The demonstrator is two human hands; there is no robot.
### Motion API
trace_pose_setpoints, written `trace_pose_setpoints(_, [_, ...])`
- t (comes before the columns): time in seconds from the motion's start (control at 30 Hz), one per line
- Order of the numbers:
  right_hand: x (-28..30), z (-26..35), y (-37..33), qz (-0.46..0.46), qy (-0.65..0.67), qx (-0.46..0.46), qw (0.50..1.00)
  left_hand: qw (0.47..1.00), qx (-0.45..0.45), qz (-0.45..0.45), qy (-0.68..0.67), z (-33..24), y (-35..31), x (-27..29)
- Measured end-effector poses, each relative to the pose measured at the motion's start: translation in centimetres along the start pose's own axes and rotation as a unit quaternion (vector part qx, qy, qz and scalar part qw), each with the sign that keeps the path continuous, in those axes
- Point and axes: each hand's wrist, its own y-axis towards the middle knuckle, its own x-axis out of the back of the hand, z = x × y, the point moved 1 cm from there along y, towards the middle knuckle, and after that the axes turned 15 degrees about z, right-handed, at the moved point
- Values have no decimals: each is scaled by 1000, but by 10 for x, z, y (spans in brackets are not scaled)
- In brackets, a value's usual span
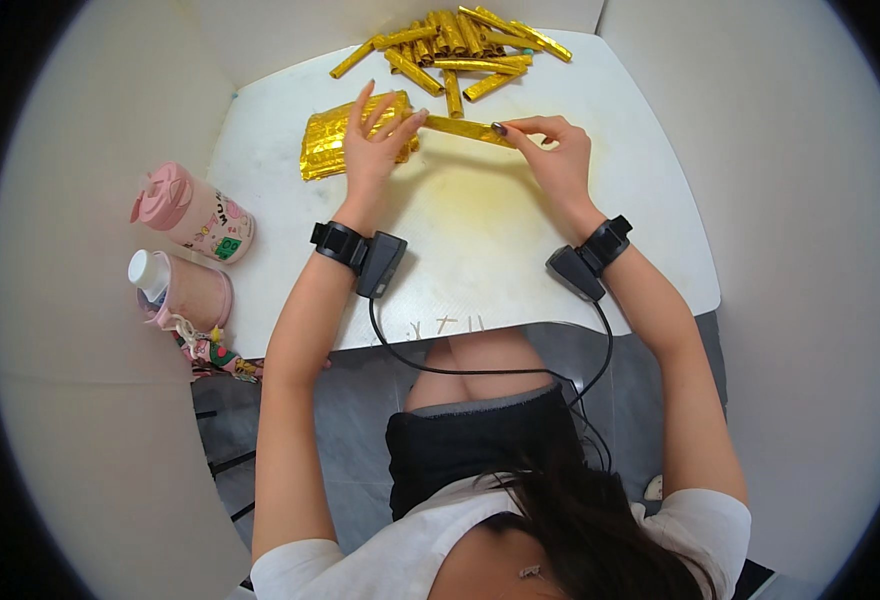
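Dark hair (pixel 595 525) partly hides the shirt (pixel 395 552), while left hand (pixel 372 152) and right hand (pixel 563 165) pinch a gold strip (pixel 462 128).

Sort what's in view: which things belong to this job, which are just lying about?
Likely part of the job:
- gold piece between left hand and right hand
- gold sheets
- gold rolls

Likely just lying about:
- pink lidded bottle
- pink container

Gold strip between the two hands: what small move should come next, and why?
Probably move the gold strip toward the pile of gold tubes, keeping both ends supported. It looks about as narrow as those tubes, and the left hand and right hand hold it near opposite ends. I can't tell whether it is fully rolled.
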Motion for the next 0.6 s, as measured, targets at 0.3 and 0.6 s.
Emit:
trace_pose_setpoints(0.3, [-6,12,-8,185,96,-29,978,926,91,97,-353,-5,-4,-21])
trace_pose_setpoints(0.6, [5,31,-2,40,65,94,993,879,158,292,-342,-25,-16,-28])
